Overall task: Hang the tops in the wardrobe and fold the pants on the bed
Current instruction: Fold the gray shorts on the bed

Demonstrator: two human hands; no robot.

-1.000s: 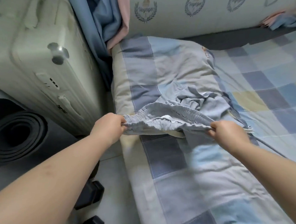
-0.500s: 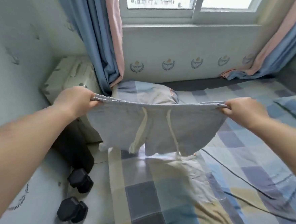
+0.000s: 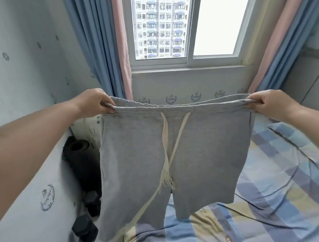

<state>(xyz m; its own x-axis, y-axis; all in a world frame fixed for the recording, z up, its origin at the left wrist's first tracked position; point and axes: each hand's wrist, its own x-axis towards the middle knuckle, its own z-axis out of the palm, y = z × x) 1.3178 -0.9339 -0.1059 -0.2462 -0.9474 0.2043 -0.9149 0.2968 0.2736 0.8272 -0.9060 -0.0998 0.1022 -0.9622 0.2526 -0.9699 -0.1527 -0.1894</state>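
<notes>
Raised since the earlier frame, one pair of grey shorts now hangs full-length above the near end of the bed. Left hand and right hand each pinch a waistband corner. Risk: two drawstrings dangle loose and could get trapped in the fold. Two dumbbells lie on the floor, left.

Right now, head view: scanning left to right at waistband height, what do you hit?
Left hand gripping the waistband → grey shorts held up → cream drawstring hanging at the centre → right hand gripping the other end.
</notes>
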